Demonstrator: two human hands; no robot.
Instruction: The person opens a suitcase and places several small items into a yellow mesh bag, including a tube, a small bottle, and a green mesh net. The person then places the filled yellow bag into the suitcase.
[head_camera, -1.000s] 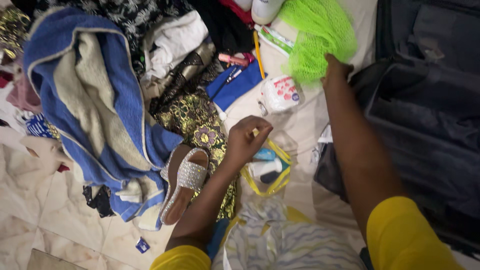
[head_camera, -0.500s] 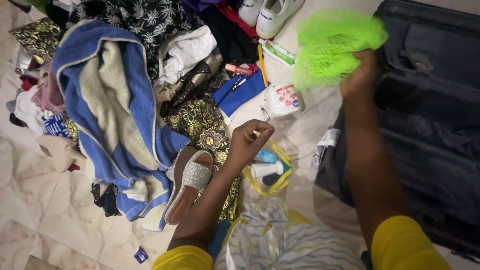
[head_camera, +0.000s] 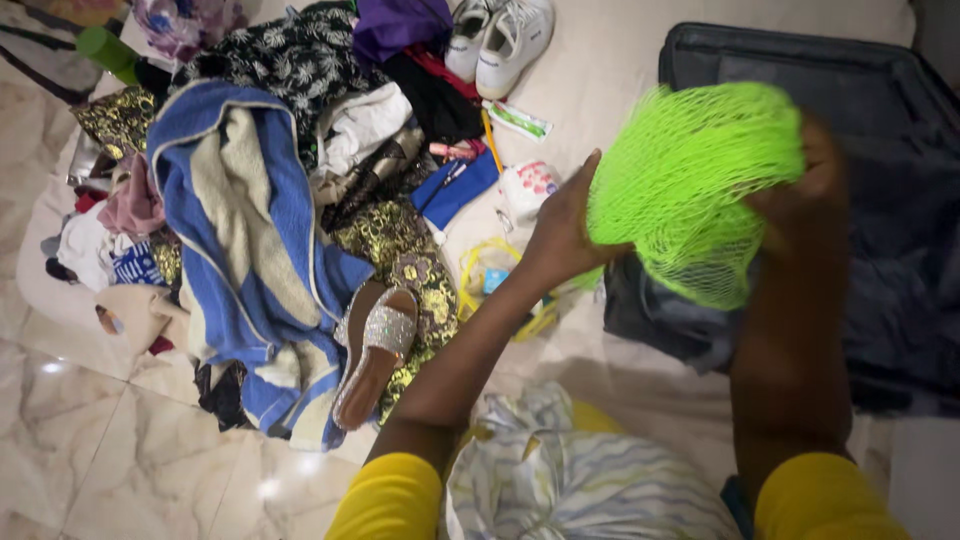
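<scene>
Both hands now meet on the green net (head_camera: 690, 190), where half a second ago only the right hand (head_camera: 800, 195) held it. Left hand (head_camera: 562, 228) grips its left edge, right clamps the right; net spans sideways above the suitcase (head_camera: 900, 150).

A glossy cream marble tile floor (head_camera: 70, 440) carries a heap: a blue-and-cream terry towel (head_camera: 240, 240), a glittery silver wedge sandal (head_camera: 375, 350), white lace-up sneakers (head_camera: 500, 40), a dark open suitcase (head_camera: 900, 200), and what may be a toothpaste tube (head_camera: 518, 120).
</scene>
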